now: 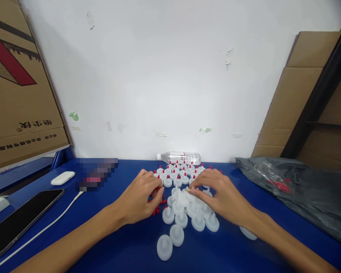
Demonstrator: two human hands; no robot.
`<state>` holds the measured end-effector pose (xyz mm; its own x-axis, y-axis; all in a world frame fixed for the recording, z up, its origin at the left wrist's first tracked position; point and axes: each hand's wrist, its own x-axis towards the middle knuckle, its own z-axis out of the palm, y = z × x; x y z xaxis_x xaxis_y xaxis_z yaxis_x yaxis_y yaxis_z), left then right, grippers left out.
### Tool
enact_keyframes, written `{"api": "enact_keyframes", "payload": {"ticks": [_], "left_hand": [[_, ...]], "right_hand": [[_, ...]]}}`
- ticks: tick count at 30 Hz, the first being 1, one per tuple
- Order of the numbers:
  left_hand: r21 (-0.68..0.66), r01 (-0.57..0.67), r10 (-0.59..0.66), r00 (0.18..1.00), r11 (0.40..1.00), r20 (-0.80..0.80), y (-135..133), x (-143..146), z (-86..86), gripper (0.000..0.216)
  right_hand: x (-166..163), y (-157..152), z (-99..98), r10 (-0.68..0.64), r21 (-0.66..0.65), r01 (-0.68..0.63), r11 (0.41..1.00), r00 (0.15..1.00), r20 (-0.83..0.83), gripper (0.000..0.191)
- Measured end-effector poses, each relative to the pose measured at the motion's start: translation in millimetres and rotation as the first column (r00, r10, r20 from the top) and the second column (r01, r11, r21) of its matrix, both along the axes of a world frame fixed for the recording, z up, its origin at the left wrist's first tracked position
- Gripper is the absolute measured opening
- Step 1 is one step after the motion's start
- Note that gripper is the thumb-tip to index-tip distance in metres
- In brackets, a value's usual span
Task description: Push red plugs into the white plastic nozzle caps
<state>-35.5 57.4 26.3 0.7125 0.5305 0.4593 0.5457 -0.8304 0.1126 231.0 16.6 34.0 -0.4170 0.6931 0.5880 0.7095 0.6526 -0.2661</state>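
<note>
Several white plastic caps (176,218) lie in a heap on the blue table (125,250) between my hands. Behind them stands a group of white caps with red tips (177,172). Small loose red tips (156,209) lie under my left hand (143,199), whose fingers are curled and pinched together over them. My right hand (220,195) rests on the heap and pinches one white cap (191,194) between thumb and fingertips.
A clear water bottle (180,156) lies by the wall. A phone (19,220) with a white cable (49,223) and a white earbud case (62,177) lie at the left. A dark plastic bag (301,191) fills the right. Cardboard boxes (17,94) flank both sides.
</note>
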Motion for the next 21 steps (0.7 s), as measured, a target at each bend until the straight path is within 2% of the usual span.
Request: {"api": "enact_keyframes", "payload": {"ticks": [6,21], "left_hand": [[0.007,0.003,-0.003,1.000,1.000,-0.003,2.0,0.1,0.0,0.024],[0.008,0.006,-0.006,1.000,1.000,-0.001,1.2,0.2,-0.5,0.024]], "right_hand": [[0.5,1.5,-0.4,0.015,-0.022,-0.015,1.000,1.000,-0.016,0.012],[0.4,0.8,-0.2,0.037,-0.035,-0.039,0.999,0.999,-0.040,0.013]]}}
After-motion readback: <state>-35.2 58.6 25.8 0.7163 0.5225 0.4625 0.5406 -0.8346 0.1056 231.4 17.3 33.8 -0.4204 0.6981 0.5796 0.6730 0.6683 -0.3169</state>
